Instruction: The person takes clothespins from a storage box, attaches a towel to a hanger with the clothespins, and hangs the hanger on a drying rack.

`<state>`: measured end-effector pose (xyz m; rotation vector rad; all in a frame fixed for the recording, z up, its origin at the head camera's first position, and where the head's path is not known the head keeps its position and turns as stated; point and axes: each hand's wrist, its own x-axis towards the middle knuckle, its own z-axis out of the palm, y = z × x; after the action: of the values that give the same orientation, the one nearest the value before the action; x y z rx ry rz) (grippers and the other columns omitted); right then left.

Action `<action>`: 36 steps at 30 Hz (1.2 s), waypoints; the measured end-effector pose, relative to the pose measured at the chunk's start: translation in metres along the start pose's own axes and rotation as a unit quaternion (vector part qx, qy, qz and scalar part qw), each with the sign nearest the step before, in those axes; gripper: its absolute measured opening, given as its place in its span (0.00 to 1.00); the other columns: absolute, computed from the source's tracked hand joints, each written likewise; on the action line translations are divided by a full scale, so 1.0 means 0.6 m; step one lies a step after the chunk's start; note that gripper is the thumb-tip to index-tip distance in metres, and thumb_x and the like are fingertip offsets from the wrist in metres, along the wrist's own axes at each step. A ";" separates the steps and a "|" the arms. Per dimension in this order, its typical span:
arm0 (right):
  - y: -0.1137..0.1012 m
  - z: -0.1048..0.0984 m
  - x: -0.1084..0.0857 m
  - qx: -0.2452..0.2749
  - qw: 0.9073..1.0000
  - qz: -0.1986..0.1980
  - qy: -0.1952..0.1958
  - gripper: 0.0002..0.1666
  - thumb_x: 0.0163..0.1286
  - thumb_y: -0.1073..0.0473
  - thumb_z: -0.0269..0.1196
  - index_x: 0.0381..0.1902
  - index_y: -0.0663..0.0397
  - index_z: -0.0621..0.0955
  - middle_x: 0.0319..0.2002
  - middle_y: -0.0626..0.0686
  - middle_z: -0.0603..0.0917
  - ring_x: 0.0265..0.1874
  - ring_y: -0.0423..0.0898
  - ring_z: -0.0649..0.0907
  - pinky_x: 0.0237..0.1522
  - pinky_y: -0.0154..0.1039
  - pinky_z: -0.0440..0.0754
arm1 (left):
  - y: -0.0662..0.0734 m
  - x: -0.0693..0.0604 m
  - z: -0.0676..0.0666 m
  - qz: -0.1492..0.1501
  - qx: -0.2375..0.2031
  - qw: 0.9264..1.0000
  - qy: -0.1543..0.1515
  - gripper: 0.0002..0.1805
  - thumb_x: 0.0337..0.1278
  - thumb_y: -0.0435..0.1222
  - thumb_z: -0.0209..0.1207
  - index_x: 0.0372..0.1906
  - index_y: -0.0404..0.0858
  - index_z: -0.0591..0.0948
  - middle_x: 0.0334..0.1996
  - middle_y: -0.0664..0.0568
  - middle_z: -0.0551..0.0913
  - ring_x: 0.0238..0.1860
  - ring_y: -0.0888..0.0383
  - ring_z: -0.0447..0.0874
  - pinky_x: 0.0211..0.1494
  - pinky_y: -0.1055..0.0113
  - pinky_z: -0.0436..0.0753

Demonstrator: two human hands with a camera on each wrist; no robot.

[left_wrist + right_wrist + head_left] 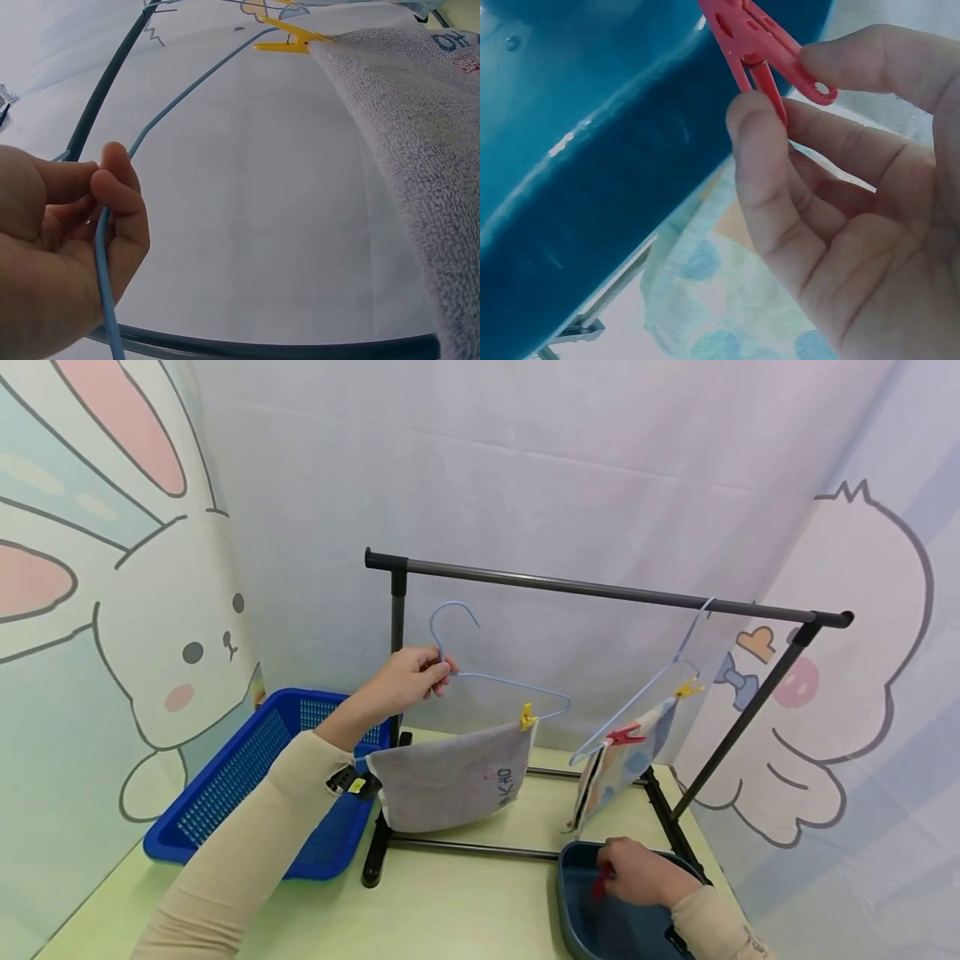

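My left hand (412,681) grips a light blue wire hanger (517,680) just under its hook, in front of the rack's left end. A greyish towel (453,777) hangs from this hanger, with a yellow clothespin (527,717) at its right corner; my forearm covers the left corner. In the left wrist view the hanger wire (180,97) runs through the curled fingers. My right hand (641,870) is over the dark blue basin (567,902) and pinches a red clothespin (757,52) by its handles between thumb and fingers.
A black rack (540,582) stands on the table. From its right part hangs another blue hanger (637,702) with a patterned cloth (626,768), held by a red clothespin (626,736) and a yellow one. Behind my left forearm stands a blue plastic basket (225,785).
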<state>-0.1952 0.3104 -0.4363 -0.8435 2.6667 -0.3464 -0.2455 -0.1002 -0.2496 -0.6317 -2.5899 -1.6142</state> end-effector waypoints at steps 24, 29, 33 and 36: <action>-0.060 -0.019 0.016 -0.027 0.992 -0.060 0.111 0.13 0.60 0.58 0.68 0.42 0.53 0.80 0.37 0.46 0.78 0.32 0.38 0.79 0.32 0.36 0.78 | 0.002 -0.001 0.004 -0.019 0.001 1.000 0.004 0.10 0.71 0.36 0.48 0.45 0.36 0.78 0.31 0.46 0.76 0.32 0.52 0.72 0.33 0.66 0.69; -0.084 -0.019 0.022 -0.052 0.990 -0.061 0.117 0.14 0.62 0.55 0.66 0.46 0.50 0.80 0.44 0.49 0.80 0.40 0.43 0.81 0.40 0.41 0.79 | 0.002 -0.001 0.004 -0.023 0.008 1.000 0.004 0.10 0.71 0.37 0.48 0.45 0.37 0.78 0.32 0.46 0.76 0.33 0.52 0.72 0.34 0.65 0.70; -0.098 -0.018 0.030 -0.043 0.990 -0.071 0.116 0.14 0.64 0.56 0.65 0.47 0.50 0.79 0.41 0.45 0.79 0.36 0.38 0.80 0.37 0.38 0.79 | 0.003 -0.003 0.005 -0.030 0.009 0.999 0.003 0.10 0.71 0.37 0.48 0.46 0.37 0.78 0.32 0.46 0.76 0.34 0.52 0.72 0.35 0.64 0.69; -0.105 -0.017 0.036 -0.028 0.989 -0.084 0.119 0.15 0.65 0.56 0.64 0.49 0.51 0.78 0.40 0.44 0.77 0.35 0.38 0.79 0.35 0.36 0.79 | 0.004 -0.003 0.006 -0.036 0.009 0.999 0.003 0.11 0.71 0.37 0.48 0.46 0.37 0.78 0.32 0.46 0.76 0.34 0.51 0.72 0.35 0.64 0.68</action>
<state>-0.1831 0.2488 -0.4115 -1.1115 2.8421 -0.4390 -0.2424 -0.0967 -0.2499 -0.5366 -2.6493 -1.6084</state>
